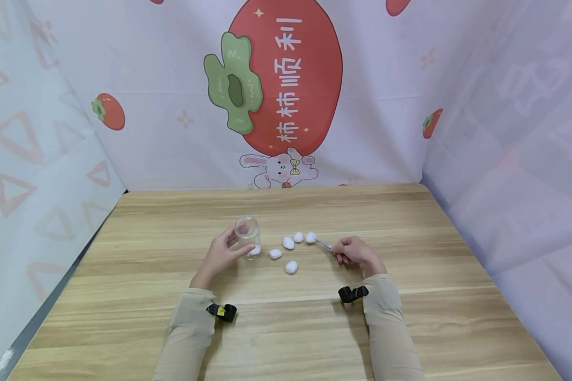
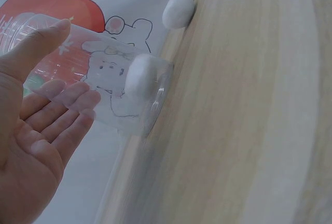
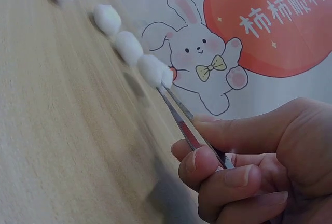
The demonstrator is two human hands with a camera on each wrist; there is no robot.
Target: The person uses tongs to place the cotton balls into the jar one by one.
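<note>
A clear jar [image 1: 248, 235] with no lid stands on the table, and my left hand [image 1: 221, 255] grips it with thumb and fingers on opposite sides. Inside the jar, a white cotton ball [image 2: 141, 76] lies at the bottom. My right hand [image 1: 355, 251] pinches metal tweezers [image 3: 179, 117] between thumb and fingers. Their tips touch the rightmost cotton ball [image 1: 311, 237]; whether they squeeze it is hard to tell. Left of it, in a loose line, lie more cotton balls, including one [image 1: 298, 237] beside it and another [image 1: 275, 254] near the jar.
A single cotton ball [image 1: 291, 267] lies closer to the table's front than the line. The wooden table [image 1: 286, 328] meets a printed cloth [image 1: 171, 143] at its back edge. Black wrist cameras sit on both beige sleeves [image 1: 386, 312].
</note>
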